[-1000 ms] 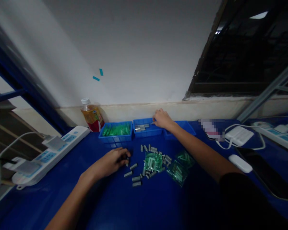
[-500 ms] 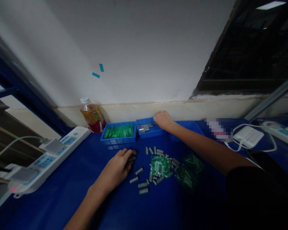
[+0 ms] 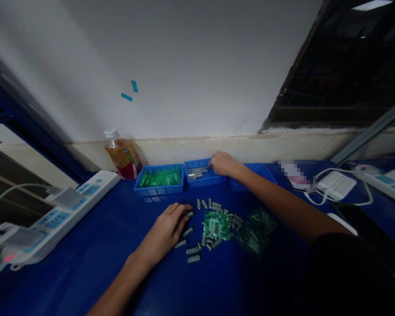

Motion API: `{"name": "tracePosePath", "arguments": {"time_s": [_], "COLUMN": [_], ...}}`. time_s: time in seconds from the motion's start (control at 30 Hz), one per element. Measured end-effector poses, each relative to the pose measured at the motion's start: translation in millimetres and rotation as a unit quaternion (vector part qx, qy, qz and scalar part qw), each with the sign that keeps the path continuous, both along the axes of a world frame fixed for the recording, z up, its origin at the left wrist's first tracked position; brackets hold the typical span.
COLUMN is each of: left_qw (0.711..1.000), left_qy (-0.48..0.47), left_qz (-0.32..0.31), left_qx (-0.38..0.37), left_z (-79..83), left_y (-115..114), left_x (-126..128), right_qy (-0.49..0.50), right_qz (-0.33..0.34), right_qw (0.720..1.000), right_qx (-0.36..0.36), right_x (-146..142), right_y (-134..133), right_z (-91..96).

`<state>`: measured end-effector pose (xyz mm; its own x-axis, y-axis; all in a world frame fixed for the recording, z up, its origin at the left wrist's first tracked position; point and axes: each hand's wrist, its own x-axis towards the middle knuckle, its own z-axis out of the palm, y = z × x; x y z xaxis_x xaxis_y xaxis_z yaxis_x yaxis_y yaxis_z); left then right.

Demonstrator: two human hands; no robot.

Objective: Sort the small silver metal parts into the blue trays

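My left hand (image 3: 167, 228) is low over the blue tabletop, thumb and fingers closed on a short metal rod (image 3: 190, 214). More grey metal rods (image 3: 193, 250) lie loose to its right. Among them is a clear green plastic bag (image 3: 216, 226) with pieces on it or inside. At the back, my right hand (image 3: 224, 164) dips into the right end of the middle blue bin (image 3: 202, 180), fingers curled. Its fingertips are hidden, so what they hold cannot be seen. Metal rods (image 3: 195, 174) lie side by side in that bin's left part.
Left of the middle bin stands a blue bin (image 3: 158, 192) of green packets; another blue bin (image 3: 261, 171) is under my right forearm. Dark green bags (image 3: 253, 239) lie right of the rods. A drink bottle (image 3: 123, 158), power strip (image 3: 62, 215) and white charger (image 3: 337, 185) flank the work area.
My left hand has shifted slightly right with the metal rod in its fingers. The right hand stays at the middle bin, its fingers a little more visible. The whole view has shifted slightly.
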<state>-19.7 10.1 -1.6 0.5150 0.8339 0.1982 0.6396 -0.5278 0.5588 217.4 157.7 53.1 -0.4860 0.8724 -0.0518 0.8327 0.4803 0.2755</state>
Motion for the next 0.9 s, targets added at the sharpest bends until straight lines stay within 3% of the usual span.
{"name": "tracePosePath", "arguments": {"time_s": [0.23,0.53,0.63,0.7,0.77,0.9], "left_qw": [1.000,0.999,0.997,0.995,0.993,0.985], "left_qy": [-0.028,-0.045,-0.068,-0.089,-0.113,-0.156], "left_qz": [0.004,0.010,0.025,0.033,0.043,0.052], "left_qx": [0.002,0.013,0.025,0.013,-0.012,-0.054], "left_z": [2.1,1.2,1.8,3.1,4.8,6.4], "left_y": [-3.2,-3.8,-4.3,-5.6,-7.5,-11.6], "left_x": [2.9,3.9,3.4,4.7,7.3,13.6], "right_qy": [0.088,0.090,0.167,0.270,0.318,0.253], "right_qz": [-0.064,-0.052,-0.020,0.042,0.121,0.162], "right_qw": [0.989,0.983,0.983,0.962,0.940,0.952], "right_qx": [-0.104,-0.148,-0.071,0.011,0.020,0.052], "right_x": [-16.1,-24.4,-22.6,-25.0,-29.2,-35.9], "right_y": [-11.2,-5.5,-36.4,-72.2,-110.1,-155.8], "right_z": [1.7,0.2,4.9,3.7,-2.5,-21.4]}}
